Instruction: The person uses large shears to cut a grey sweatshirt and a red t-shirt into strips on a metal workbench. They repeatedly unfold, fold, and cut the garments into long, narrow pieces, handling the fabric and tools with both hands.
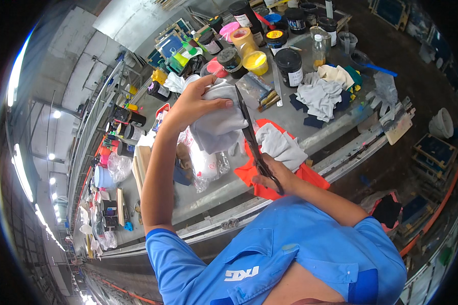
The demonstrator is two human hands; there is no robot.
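Observation:
Folded grey-white cloth [216, 124] is pinched between the thumb and fingers of my left hand [201, 99], raised above the table. In my right hand [277, 175] is a pair of black scissors [249, 129], gripped by the handles with the blades pointing up and away from me. The blades run along the right edge of the cloth; whether they cut into it, I cannot tell. Below the scissors, an orange-red cloth [247, 170] lies on the table with another grey-white cloth [280, 145] on top of it.
On the metal table [198, 201] stand black tubs [289, 66], a yellow paint pot [255, 62] and a tape roll [243, 40]. Crumpled white rags [320, 94] lie at the right. A clear plastic bag [203, 162] is beside the cloth. A metal rail [361, 147] follows the near edge.

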